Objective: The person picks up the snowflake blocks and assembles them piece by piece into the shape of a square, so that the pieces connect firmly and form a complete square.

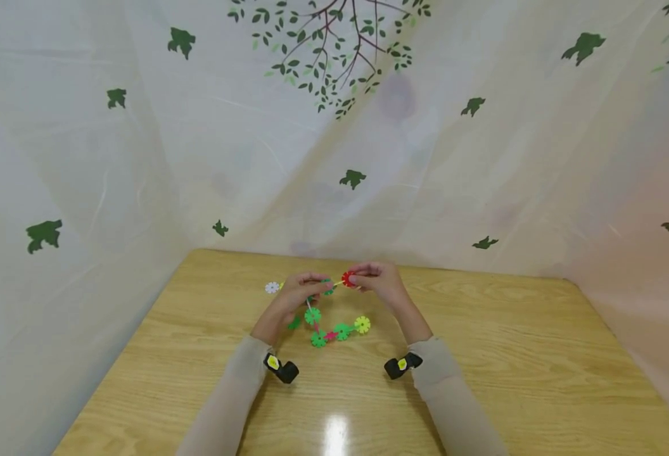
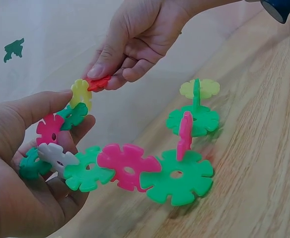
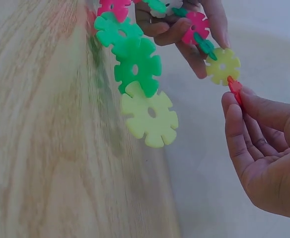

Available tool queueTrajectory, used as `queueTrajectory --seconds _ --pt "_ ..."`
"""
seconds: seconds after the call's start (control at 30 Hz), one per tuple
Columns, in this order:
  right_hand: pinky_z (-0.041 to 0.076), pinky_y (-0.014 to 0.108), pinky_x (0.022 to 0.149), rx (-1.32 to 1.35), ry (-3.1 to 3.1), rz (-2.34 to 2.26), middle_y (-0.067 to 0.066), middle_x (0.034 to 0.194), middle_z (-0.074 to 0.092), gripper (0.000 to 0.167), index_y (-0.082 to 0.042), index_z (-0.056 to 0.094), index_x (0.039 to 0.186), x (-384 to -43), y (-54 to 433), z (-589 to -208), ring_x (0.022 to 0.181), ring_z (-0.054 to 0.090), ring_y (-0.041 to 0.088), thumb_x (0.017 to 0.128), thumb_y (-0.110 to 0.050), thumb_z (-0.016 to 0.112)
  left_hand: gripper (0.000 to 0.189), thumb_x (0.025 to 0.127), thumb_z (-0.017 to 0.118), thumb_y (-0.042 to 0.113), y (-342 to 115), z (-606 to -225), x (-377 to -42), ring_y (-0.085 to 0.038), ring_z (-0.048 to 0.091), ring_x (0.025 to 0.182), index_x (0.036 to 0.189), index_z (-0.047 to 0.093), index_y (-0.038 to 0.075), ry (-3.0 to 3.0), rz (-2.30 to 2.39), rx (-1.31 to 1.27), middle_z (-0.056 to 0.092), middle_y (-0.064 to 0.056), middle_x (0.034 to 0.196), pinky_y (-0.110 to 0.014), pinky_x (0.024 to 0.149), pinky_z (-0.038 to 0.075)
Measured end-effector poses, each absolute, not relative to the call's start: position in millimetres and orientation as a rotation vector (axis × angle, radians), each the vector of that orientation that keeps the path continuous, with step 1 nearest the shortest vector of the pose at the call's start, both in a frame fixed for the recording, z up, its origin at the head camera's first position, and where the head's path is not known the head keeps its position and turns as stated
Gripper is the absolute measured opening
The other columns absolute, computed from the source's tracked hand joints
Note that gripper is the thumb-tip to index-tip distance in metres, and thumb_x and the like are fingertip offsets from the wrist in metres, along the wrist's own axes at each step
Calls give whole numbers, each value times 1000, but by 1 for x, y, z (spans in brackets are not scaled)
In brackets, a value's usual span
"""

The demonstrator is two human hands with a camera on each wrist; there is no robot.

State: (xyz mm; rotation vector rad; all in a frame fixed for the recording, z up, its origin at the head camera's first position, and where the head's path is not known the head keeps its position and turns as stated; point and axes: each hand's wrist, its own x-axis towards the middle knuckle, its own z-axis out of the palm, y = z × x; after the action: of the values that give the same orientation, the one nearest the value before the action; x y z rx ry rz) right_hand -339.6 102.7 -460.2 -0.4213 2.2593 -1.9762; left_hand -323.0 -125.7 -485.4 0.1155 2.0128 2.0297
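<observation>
A curved chain of slotted plastic snowflake discs, in green, pink, white, yellow and red, hangs between both hands. My left hand [image 1: 293, 295] grips the chain around its green and pink discs, with a white disc [image 2: 57, 157] against the fingers. Between thumb and fingertips, my right hand [image 1: 384, 283] pinches a red disc [image 3: 236, 90] at one end. That red disc meets the edge of a yellow disc [image 3: 217, 68], slot to slot. From the left hand the chain bends down through a large green disc [image 2: 177, 176] to a pale yellow disc [image 1: 362, 325] at its other end.
On the wooden table [image 1: 540, 354], a loose white disc [image 1: 272, 287] lies left of the hands, with a bit of yellow beside it. A green disc [image 1: 294, 323] shows near the left wrist. Behind the table hangs a pale cloth [image 1: 289, 190] with leaf prints.
</observation>
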Motion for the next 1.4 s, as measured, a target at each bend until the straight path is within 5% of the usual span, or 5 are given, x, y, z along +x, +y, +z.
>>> queueTrajectory --seconds 0.23,0.5,0.77,1.17,1.4 --pt "63 37 72 -360 2238 -2002 0 85 76 27 16 68 113 -342 102 -460 73 70 10 90 2 73 30 96 72 19 -123 -484 -321 -10 55 72 120 68 1 2019 2051 130 63 7 84 -22 65 46" --pt "60 24 66 -367 2221 -2064 -3 82 75 27 17 67 111 -340 101 -462 66 68 8 90 2 75 31 95 72 19 -121 -486 -321 -14 62 88 121 68 2 2031 2055 120 69 6 95 -30 84 55" --pt "61 27 67 -379 2243 -2073 -5 80 75 26 17 69 108 -340 101 -466 66 68 7 88 2 76 32 96 70 13 -121 -485 -321 -8 62 87 124 64 -4 1979 2084 145 68 6 95 -34 92 55" --pt "61 26 66 -372 2220 -2080 -5 78 74 26 18 69 108 -339 100 -466 65 68 7 88 3 76 27 96 68 7 -117 -486 -320 -7 61 82 120 65 -5 1944 2107 148 68 7 89 -25 82 52" --pt "61 27 68 -388 2192 -2063 -6 80 74 27 18 68 110 -339 102 -465 67 69 8 89 3 75 31 97 69 12 -117 -486 -320 -8 63 87 123 65 -5 1972 2069 169 69 6 94 -31 90 54"
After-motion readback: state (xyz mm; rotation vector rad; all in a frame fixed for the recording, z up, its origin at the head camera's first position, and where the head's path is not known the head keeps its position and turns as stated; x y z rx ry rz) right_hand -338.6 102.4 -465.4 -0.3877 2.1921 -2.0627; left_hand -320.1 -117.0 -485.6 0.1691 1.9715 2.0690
